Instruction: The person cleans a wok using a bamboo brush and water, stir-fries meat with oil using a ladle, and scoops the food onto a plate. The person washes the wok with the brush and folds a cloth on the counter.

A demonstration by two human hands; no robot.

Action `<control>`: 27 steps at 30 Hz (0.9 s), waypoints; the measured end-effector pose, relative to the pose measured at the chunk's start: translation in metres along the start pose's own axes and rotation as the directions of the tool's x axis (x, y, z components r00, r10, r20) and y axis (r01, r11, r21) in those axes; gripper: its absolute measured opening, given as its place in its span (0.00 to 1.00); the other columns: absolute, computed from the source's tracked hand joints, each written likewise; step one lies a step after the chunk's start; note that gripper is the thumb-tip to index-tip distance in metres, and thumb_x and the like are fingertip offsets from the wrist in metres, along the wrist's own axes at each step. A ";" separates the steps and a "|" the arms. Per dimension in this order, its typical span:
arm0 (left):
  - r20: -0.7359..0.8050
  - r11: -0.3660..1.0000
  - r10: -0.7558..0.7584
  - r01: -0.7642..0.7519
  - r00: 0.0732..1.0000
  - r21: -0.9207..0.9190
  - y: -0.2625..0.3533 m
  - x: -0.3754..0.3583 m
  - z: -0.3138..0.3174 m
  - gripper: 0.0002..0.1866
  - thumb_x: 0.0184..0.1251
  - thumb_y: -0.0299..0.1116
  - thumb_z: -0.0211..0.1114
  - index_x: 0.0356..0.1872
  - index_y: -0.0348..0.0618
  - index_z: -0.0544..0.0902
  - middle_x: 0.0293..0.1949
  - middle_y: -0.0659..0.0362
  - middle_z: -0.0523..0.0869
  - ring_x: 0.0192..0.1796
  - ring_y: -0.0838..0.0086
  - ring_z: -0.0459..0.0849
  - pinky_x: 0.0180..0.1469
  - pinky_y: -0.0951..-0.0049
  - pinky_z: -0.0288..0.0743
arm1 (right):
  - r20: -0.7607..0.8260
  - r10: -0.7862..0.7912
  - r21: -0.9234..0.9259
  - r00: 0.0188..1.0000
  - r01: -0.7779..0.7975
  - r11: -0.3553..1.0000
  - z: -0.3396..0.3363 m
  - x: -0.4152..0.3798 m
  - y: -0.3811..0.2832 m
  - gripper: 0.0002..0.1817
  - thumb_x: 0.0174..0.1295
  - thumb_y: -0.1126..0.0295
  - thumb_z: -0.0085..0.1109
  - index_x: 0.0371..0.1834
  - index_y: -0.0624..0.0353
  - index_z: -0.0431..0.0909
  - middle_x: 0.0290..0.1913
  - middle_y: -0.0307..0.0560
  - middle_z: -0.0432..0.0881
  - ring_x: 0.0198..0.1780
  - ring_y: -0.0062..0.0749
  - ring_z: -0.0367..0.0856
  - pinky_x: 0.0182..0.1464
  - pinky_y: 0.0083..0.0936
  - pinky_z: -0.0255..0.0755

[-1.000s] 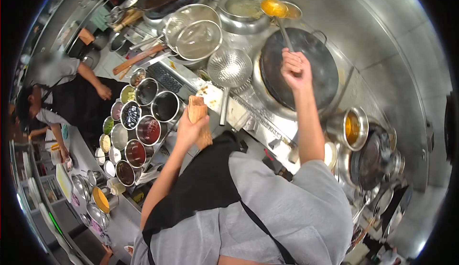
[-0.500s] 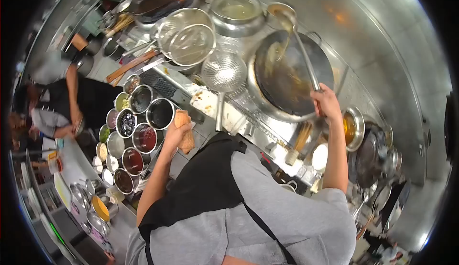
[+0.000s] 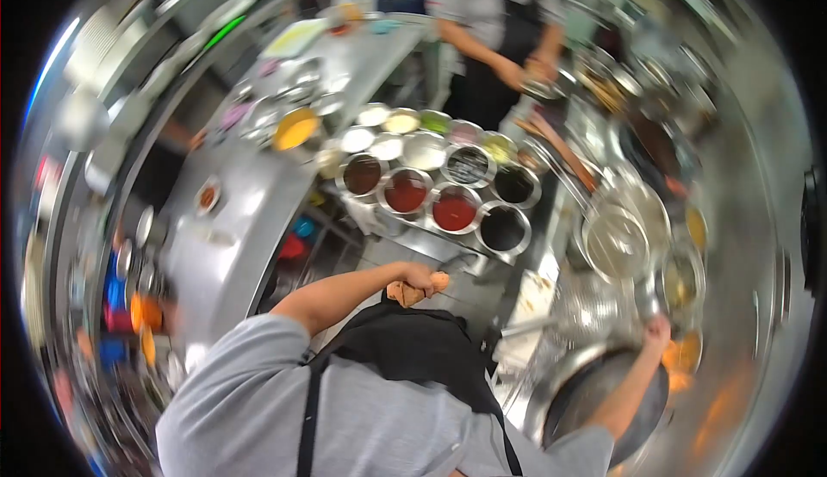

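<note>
My left hand [image 3: 418, 275] is closed round a folded orange-brown cloth [image 3: 405, 294], held in front of my black apron. My right hand [image 3: 657, 329] is closed at the right, above the rim of a dark wok [image 3: 594, 395]. A blurred metal piece, which looks like the ladle [image 3: 647, 296], sticks out of that fist; its bowl end cannot be made out. Left of the fist lies a perforated skimmer [image 3: 590, 312] with its handle pointing left. A metal pot [image 3: 699, 288] of pale liquid stands just beyond the right hand.
Steel containers of dark and red sauces [image 3: 453, 208] stand ahead, with smaller tubs behind. Wire strainers [image 3: 616, 240] rest on the range. Another person [image 3: 500, 38] works at the back. A steel counter [image 3: 215, 253] runs along the left. An orange glow [image 3: 685, 361] shows beside the wok.
The view has swung left, bringing the sauce containers to the centre and the wok to the lower right. The ladle, earlier raised over the wok, is now mostly lost in blur. The cloth stays held.
</note>
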State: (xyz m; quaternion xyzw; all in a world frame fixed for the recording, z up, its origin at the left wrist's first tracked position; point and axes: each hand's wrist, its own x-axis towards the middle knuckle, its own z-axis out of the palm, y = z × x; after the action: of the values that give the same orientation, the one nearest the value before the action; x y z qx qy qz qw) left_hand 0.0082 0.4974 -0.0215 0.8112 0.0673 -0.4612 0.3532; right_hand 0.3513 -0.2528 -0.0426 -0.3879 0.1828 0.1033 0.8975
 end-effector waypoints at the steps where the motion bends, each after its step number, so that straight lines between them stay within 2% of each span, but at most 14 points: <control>1: -0.094 0.996 -0.031 0.022 0.995 -0.089 -0.031 -0.001 0.010 0.26 0.45 0.42 0.75 0.47 0.37 0.85 0.40 0.51 0.89 0.40 0.60 0.87 0.43 0.61 0.79 | -0.074 0.094 0.312 0.993 -0.067 0.948 0.017 -0.010 -0.006 0.06 0.71 0.77 0.47 0.34 0.58 0.72 0.19 0.29 0.63 0.15 0.14 0.58 0.16 0.16 0.54; 2: -0.155 0.985 -0.093 0.069 0.983 -0.156 -0.055 -0.014 0.013 0.27 0.45 0.42 0.75 0.47 0.36 0.85 0.41 0.50 0.89 0.41 0.59 0.87 0.44 0.62 0.79 | 0.046 0.201 0.451 0.978 -0.200 0.870 0.032 -0.027 -0.014 0.06 0.72 0.77 0.45 0.36 0.64 0.71 0.18 0.30 0.60 0.15 0.13 0.58 0.16 0.15 0.53; 3: -0.203 0.971 -0.148 0.103 0.968 -0.218 -0.077 -0.029 0.017 0.28 0.44 0.42 0.76 0.48 0.36 0.85 0.42 0.49 0.89 0.42 0.59 0.88 0.45 0.62 0.80 | 0.208 0.104 0.610 0.973 -0.212 0.764 0.025 -0.031 -0.014 0.09 0.74 0.76 0.42 0.43 0.72 0.72 0.17 0.30 0.58 0.14 0.14 0.56 0.16 0.15 0.53; 6: -0.302 0.982 -0.186 0.163 0.935 -0.100 -0.165 -0.041 0.031 0.31 0.43 0.42 0.77 0.50 0.35 0.85 0.44 0.47 0.89 0.46 0.57 0.88 0.48 0.62 0.80 | 0.287 -0.067 0.701 0.955 -0.162 0.695 0.068 -0.094 0.003 0.04 0.73 0.78 0.41 0.39 0.63 0.67 0.18 0.31 0.58 0.15 0.14 0.57 0.18 0.16 0.54; 8: -0.388 0.966 -0.256 0.247 0.885 -0.075 -0.202 -0.053 0.035 0.32 0.43 0.42 0.77 0.51 0.34 0.85 0.45 0.46 0.89 0.48 0.57 0.88 0.49 0.63 0.81 | 0.107 -0.206 0.650 0.973 0.089 0.755 0.092 -0.140 0.013 0.11 0.70 0.80 0.43 0.28 0.54 0.59 0.20 0.33 0.59 0.16 0.15 0.59 0.18 0.16 0.56; 11: -0.474 0.874 -0.482 0.360 0.737 -0.327 -0.227 -0.070 0.022 0.32 0.42 0.44 0.78 0.50 0.34 0.85 0.46 0.45 0.88 0.50 0.57 0.88 0.51 0.62 0.81 | 0.448 -0.148 0.721 0.882 -0.259 0.643 0.123 -0.219 0.025 0.12 0.68 0.80 0.44 0.26 0.55 0.60 0.22 0.34 0.61 0.18 0.16 0.60 0.19 0.16 0.59; 12: -0.493 0.879 -0.457 0.290 0.740 -0.379 -0.239 -0.062 0.019 0.33 0.41 0.46 0.78 0.48 0.33 0.85 0.45 0.45 0.89 0.48 0.57 0.88 0.51 0.63 0.81 | 0.408 -0.192 0.713 0.892 -0.181 0.677 0.132 -0.251 0.030 0.11 0.68 0.80 0.44 0.27 0.55 0.60 0.23 0.36 0.62 0.17 0.17 0.60 0.19 0.17 0.58; 14: -0.506 0.904 -0.351 0.144 0.788 -0.403 -0.206 -0.079 -0.001 0.28 0.45 0.43 0.78 0.45 0.34 0.85 0.41 0.47 0.89 0.46 0.60 0.89 0.48 0.63 0.82 | 0.335 -0.276 0.679 0.901 -0.028 0.733 0.169 -0.313 0.047 0.10 0.67 0.79 0.42 0.27 0.56 0.60 0.24 0.38 0.63 0.17 0.18 0.60 0.20 0.17 0.58; 16: -0.253 0.693 -0.172 -0.065 0.952 -0.718 -0.195 -0.055 -0.007 0.25 0.50 0.40 0.78 0.47 0.36 0.82 0.40 0.53 0.89 0.42 0.65 0.89 0.42 0.64 0.84 | 0.298 -0.270 0.713 0.916 -0.025 0.701 0.208 -0.373 0.072 0.11 0.68 0.78 0.42 0.27 0.55 0.59 0.25 0.37 0.62 0.18 0.18 0.59 0.20 0.17 0.58; 18: -0.067 0.452 0.011 -0.065 0.998 -0.890 -0.116 -0.089 -0.026 0.23 0.57 0.37 0.75 0.51 0.38 0.79 0.40 0.55 0.87 0.42 0.67 0.89 0.41 0.65 0.85 | 0.231 -0.300 0.693 0.925 0.060 0.719 0.218 -0.423 0.096 0.11 0.70 0.79 0.41 0.27 0.55 0.59 0.25 0.37 0.62 0.19 0.18 0.59 0.21 0.17 0.58; 21: 0.099 0.276 0.407 -0.019 0.908 -0.961 -0.013 -0.106 -0.026 0.21 0.64 0.36 0.70 0.54 0.39 0.75 0.44 0.51 0.86 0.42 0.67 0.88 0.44 0.64 0.85 | 0.003 -0.351 0.606 0.937 0.277 0.746 0.210 -0.477 0.138 0.15 0.71 0.81 0.43 0.25 0.54 0.59 0.24 0.36 0.62 0.19 0.17 0.57 0.21 0.18 0.56; 23: 0.241 0.324 0.522 0.071 0.818 -0.943 0.057 -0.116 -0.015 0.20 0.67 0.37 0.68 0.55 0.41 0.74 0.44 0.49 0.86 0.42 0.67 0.88 0.45 0.64 0.85 | -0.065 -0.310 0.653 0.948 0.275 0.705 0.231 -0.512 0.167 0.16 0.69 0.83 0.43 0.24 0.54 0.61 0.23 0.35 0.63 0.20 0.15 0.57 0.20 0.18 0.54; 26: 0.422 0.408 0.676 0.170 0.604 -0.897 0.145 -0.112 0.031 0.23 0.67 0.41 0.68 0.55 0.40 0.73 0.47 0.44 0.83 0.43 0.62 0.87 0.49 0.65 0.85 | 0.101 -0.288 0.847 0.952 0.070 0.527 0.245 -0.539 0.206 0.12 0.65 0.86 0.44 0.26 0.57 0.63 0.25 0.35 0.64 0.22 0.16 0.60 0.22 0.17 0.57; 27: 0.449 0.395 0.663 0.229 0.599 -0.889 0.173 -0.117 0.050 0.23 0.66 0.43 0.68 0.55 0.40 0.72 0.50 0.41 0.81 0.45 0.60 0.87 0.50 0.65 0.85 | 0.044 -0.280 0.817 0.959 0.127 0.562 0.246 -0.546 0.218 0.11 0.65 0.85 0.44 0.27 0.58 0.63 0.26 0.35 0.65 0.23 0.17 0.62 0.23 0.17 0.61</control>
State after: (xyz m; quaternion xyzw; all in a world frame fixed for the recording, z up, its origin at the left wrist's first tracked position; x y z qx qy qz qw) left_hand -0.0180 0.3630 0.1437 0.2135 0.0213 -0.5859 0.7814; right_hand -0.1564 0.0515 0.1925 0.0533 0.0869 -0.0629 0.9928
